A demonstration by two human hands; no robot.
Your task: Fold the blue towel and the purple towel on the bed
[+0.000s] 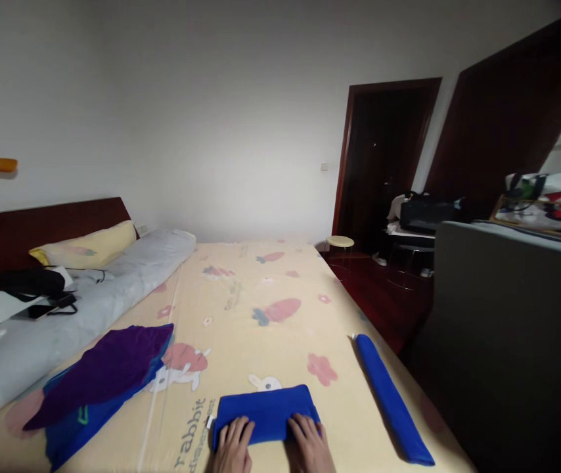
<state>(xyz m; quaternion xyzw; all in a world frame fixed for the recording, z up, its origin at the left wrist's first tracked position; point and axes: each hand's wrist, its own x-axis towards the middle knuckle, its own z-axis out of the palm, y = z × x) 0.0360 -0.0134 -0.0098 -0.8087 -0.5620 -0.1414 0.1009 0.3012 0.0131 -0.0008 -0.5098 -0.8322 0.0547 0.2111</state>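
Note:
A blue towel [265, 412], folded into a flat rectangle with a small white tag at its left end, lies at the near middle of the bed. My left hand [234, 443] grips its near edge on the left, fingers on top. Near the right corner, my right hand [309, 440] holds the same edge with bent fingers. Both thumbs are hard to make out. To the right is a second blue towel [393, 401], in a long narrow roll or fold. Purple and blue cloths [108, 368] lie loosely spread on the left.
The bed sheet [241, 276] has carrot and rabbit prints. A grey rolled quilt [113, 302], yellow pillow [88, 246] and black items [19, 286] lie along the headboard side. Beyond the bed's right edge stand a dark grey panel [502, 348] and a round stool [339, 242].

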